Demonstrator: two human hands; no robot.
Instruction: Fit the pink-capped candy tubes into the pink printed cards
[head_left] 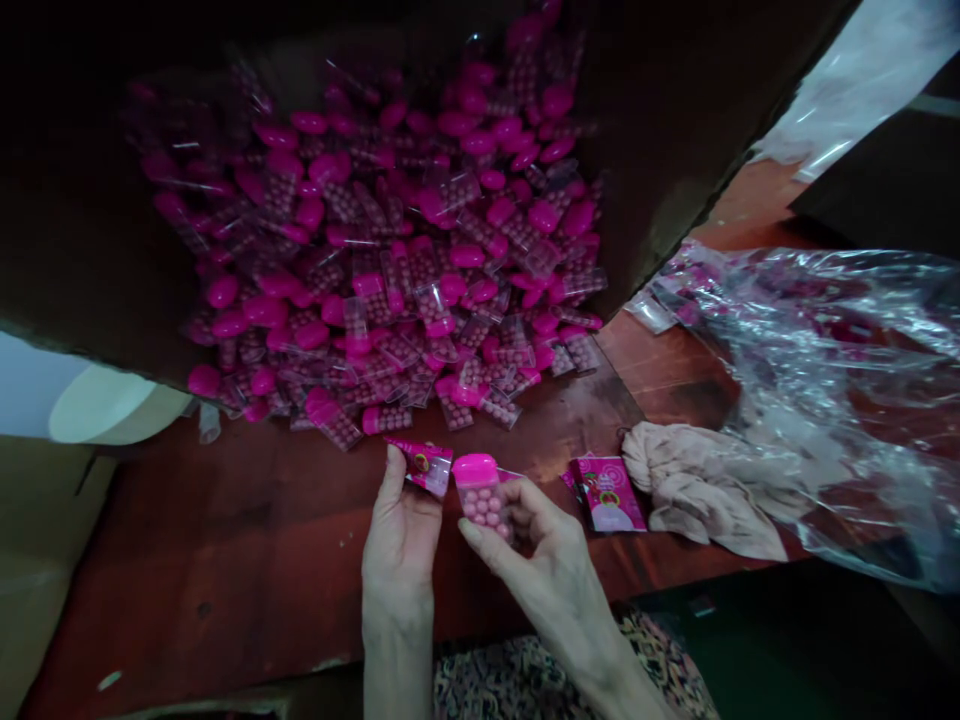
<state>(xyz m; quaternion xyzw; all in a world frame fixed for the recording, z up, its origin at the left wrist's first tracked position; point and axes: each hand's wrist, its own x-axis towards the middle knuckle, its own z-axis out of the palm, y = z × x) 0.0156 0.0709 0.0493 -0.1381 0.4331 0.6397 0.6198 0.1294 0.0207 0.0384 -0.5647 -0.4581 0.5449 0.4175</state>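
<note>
My left hand point(405, 540) pinches a pink printed label sleeve point(429, 468) between thumb and fingers, palm turned up. Close beside it, my right hand point(551, 550) grips a small clear candy container point(486, 498) with a bright pink cap, upright and filled with pink balls. The sleeve and the container are apart, with a narrow gap between them. A sliver of something pale shows behind the container, mostly hidden by my right fingers. Beyond both hands lies a large heap of similar capped candy containers point(450, 290). Right of my right hand rests a stack of pink printed sleeves point(609, 497).
The heap spills from a dark open box point(660, 190) onto a reddish wooden table point(247, 560). A crumpled beige cloth point(694, 485) and a clear plastic bag point(817, 380) lie at right. A pale bowl point(116, 408) is at left, above a cardboard carton point(37, 540).
</note>
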